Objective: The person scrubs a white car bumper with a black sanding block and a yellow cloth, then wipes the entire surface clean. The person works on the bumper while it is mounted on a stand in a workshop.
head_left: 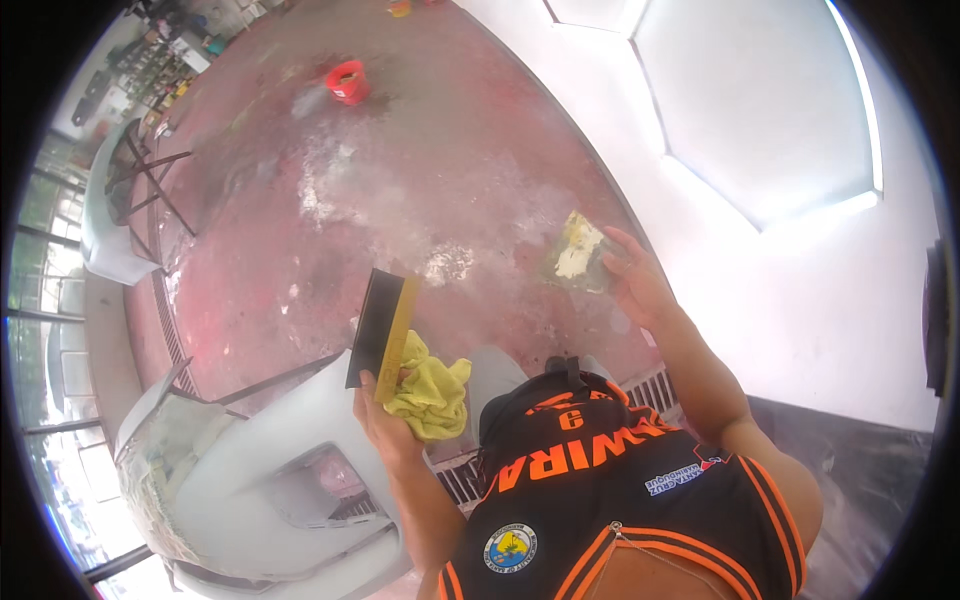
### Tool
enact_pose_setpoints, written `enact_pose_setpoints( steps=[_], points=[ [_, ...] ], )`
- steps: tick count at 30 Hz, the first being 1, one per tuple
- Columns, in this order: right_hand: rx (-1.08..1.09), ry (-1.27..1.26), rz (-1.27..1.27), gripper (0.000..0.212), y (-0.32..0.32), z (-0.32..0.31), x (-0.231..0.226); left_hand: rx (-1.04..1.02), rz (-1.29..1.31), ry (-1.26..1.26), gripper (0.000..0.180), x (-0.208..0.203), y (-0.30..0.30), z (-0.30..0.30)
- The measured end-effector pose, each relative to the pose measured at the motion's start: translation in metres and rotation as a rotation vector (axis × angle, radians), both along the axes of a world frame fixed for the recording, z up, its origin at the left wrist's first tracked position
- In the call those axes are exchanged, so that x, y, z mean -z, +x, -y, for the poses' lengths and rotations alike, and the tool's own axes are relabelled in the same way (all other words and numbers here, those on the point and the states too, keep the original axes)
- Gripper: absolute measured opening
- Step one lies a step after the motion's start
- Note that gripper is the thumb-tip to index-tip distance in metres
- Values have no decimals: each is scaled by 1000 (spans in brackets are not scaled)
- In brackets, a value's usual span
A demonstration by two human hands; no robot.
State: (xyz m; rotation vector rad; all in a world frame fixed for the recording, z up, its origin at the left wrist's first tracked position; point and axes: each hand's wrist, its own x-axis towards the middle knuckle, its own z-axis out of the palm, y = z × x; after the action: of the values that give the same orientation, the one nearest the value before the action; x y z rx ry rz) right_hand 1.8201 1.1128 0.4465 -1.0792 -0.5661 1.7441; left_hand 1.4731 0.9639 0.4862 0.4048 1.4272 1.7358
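My left hand (378,408) grips a long, flat black-and-yellow block (372,325), which looks like a sanding block and points up and away from me. A crumpled yellow-green cloth (432,392) is held in the same hand, bunched against the block's right side. Out to the right, my right hand (632,278) is closed on the edge of a thin, smeared plate (577,258). Cream-coloured paste covers part of that plate. Both hands are raised in front of my body, well apart from each other.
A pale grey car bumper (270,480) lies at the lower left, close to my left forearm. Another bumper (112,225) rests by a dark stand farther left. A red bucket (347,82) stands on the stained red floor (470,150). Right of me rises a white wall (780,300).
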Motion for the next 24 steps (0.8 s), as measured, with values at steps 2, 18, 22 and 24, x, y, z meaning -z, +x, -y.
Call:
enact_pose_setpoints(
  steps=[2,18,22,24],
  points=[
    [-125,21,-1,60,-37,-50,1,-45,-5,-38,42,16,-12,-30],
    [-573,21,-29,39,-424,-357,-47,-18,-687,-339,29,64,-242,-361],
    [-554,71,161,40,-485,-424,-10,-72,-668,-252,25,66,-290,-429],
    [-560,54,142,42,-511,-479,-2,-74,-741,-327,25,72,-314,-478]
  ],
)
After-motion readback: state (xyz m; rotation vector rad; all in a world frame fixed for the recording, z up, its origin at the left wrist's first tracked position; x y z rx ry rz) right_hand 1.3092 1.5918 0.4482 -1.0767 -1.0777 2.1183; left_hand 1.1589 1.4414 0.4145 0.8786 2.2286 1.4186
